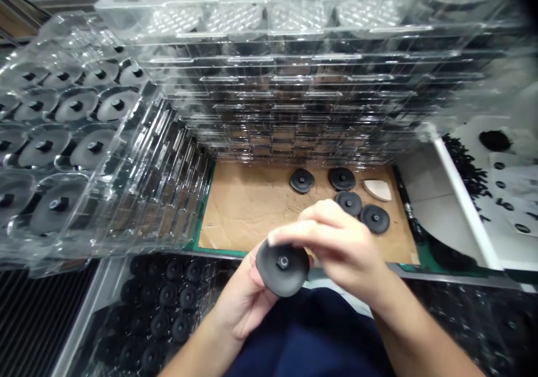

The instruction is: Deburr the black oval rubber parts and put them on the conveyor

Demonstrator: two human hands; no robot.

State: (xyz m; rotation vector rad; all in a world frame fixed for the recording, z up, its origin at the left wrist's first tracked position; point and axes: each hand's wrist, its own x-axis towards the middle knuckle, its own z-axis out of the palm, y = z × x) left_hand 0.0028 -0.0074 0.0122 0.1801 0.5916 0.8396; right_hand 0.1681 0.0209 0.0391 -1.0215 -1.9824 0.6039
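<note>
In the lower middle of the head view, a round, slightly squarish black disc (290, 279) with a small raised hub at its centre is tilted towards me. My left hand (247, 298) grips it from below and behind, its fingers partly hidden by the disc. Across the disc's upper edge reaches my right hand (340, 248), a fingertip at the rim. Motion blurs those fingers, and their undersides are hidden, so I cannot tell whether they pinch anything. Beyond the right hand, several similar discs, one a black disc (302, 181), lie on brown cardboard (239, 203).
Tall stacks of clear plastic trays (294, 80) stand behind the cardboard, and more trays (96, 147) holding dark discs rise at left. A pale wedge-shaped piece (377, 189) lies on the cardboard. At right is a white-edged bin (466, 198) near small black parts. Below left, a tray holds black discs (168, 294).
</note>
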